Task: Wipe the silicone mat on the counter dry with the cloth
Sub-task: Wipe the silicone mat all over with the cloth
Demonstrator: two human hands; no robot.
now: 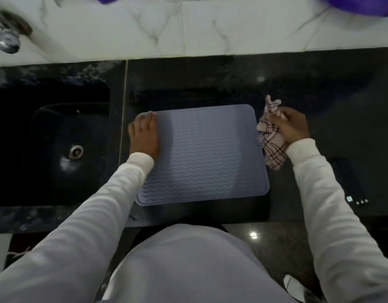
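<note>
A blue-grey silicone mat (206, 154) with wavy ridges lies flat on the dark counter, straight in front of me. My left hand (145, 134) rests flat, palm down, on the mat's far left corner, holding nothing. My right hand (291, 127) is just off the mat's right edge, closed around a bunched white cloth with dark checks (270, 147). The cloth hangs below and beside the hand and overlaps the mat's right edge slightly.
A black sink (50, 136) with a metal drain lies left of the mat. A chrome tap (7, 38) sits at the far left on the white marble backsplash. A dark flat device (350, 186) lies on the counter to the right. The counter's front edge runs just below the mat.
</note>
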